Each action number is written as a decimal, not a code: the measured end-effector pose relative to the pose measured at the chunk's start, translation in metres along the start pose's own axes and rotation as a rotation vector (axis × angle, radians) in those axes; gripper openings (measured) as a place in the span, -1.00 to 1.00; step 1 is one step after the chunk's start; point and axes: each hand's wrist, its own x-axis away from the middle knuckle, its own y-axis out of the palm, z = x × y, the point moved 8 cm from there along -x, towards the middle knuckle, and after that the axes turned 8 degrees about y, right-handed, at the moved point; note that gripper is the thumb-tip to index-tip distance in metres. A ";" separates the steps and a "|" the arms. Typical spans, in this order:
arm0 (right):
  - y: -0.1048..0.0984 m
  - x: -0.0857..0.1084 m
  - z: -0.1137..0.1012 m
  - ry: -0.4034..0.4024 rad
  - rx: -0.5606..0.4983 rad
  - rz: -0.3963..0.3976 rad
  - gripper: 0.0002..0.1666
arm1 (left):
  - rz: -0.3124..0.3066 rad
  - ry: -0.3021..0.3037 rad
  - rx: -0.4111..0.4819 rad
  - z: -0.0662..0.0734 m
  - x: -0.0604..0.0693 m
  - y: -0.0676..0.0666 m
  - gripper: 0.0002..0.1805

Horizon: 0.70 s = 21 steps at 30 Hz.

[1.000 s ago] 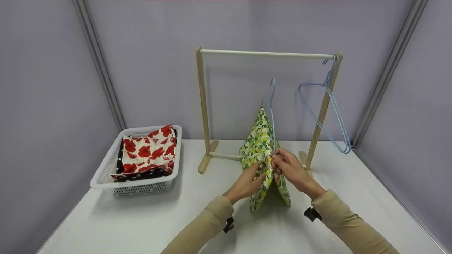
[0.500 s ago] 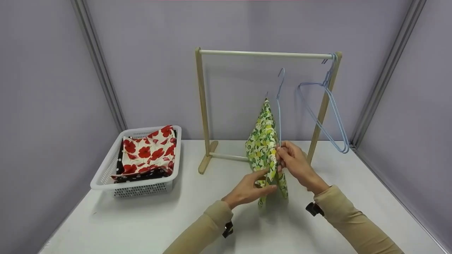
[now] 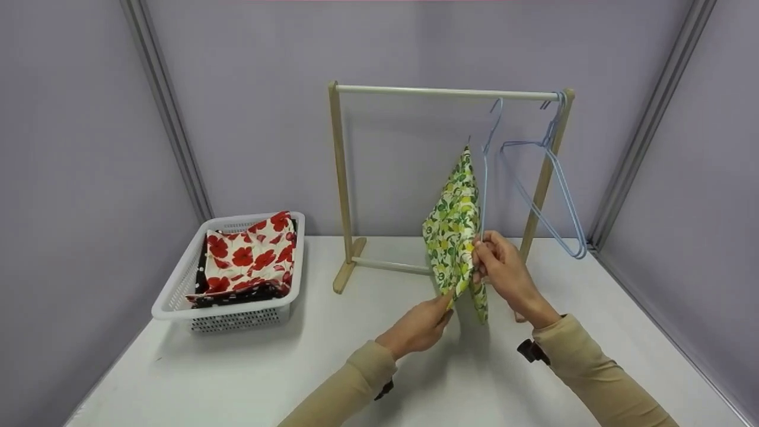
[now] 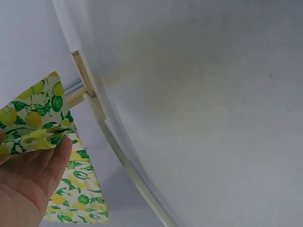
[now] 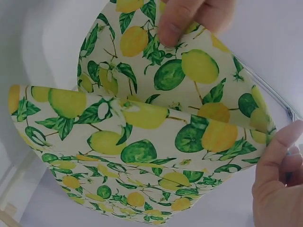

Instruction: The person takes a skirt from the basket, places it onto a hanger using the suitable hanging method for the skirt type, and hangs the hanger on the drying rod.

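Observation:
A lemon-print cloth (image 3: 452, 225) hangs in folds in the middle of the head view, its top drawn to a point. My right hand (image 3: 508, 274) pinches its right edge together with a blue wire hanger (image 3: 485, 178). The hanger's hook stands just below the rack's top rail. At the lower front of the cloth, my left hand (image 3: 417, 326) pinches the edge between thumb and fingers. The left wrist view shows the cloth (image 4: 78, 187) bunched at those fingertips. In the right wrist view the cloth (image 5: 142, 113) is spread between both hands, and most of the hanger is hidden.
A wooden rack with a white top rail (image 3: 415, 90) stands behind the cloth. More blue hangers (image 3: 569, 201) hang at its right end. To the left, a white basket (image 3: 172, 296) holds folded red-flower cloth (image 3: 249, 252) and black dotted cloth. Walls enclose the table (image 3: 237, 379).
The cloth and hanger have risen and shifted right, bringing the hook closer to the rail. My left hand first slid down off the cloth's front, then took hold of its lower edge.

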 end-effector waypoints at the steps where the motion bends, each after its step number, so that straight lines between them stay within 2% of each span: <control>1: -0.002 0.000 -0.002 -0.003 0.004 0.007 -0.71 | -0.003 0.005 -0.004 0.001 0.000 0.000 -0.45; 6: -0.010 0.000 -0.013 -0.032 0.022 0.041 -0.68 | -0.016 0.014 -0.016 0.005 -0.001 0.002 -0.48; 9: -0.016 0.000 -0.018 -0.050 0.039 0.066 -0.68 | 0.064 0.071 -0.009 0.010 -0.004 -0.004 -0.66; 12: -0.021 -0.002 -0.024 -0.065 0.063 0.085 -0.66 | 0.203 0.145 -0.023 0.017 -0.006 -0.015 -0.85; 14: -0.025 -0.003 -0.027 -0.075 0.067 0.098 -0.65 | 0.273 0.168 -0.032 0.020 -0.008 -0.021 -0.83; 17: -0.030 -0.006 -0.031 -0.087 0.074 0.111 -0.66 | 0.318 0.172 -0.034 0.022 -0.011 -0.025 -0.81; 21: -0.036 -0.009 -0.032 -0.081 0.106 0.117 -0.66 | 0.327 0.159 -0.008 0.023 -0.015 -0.024 -0.81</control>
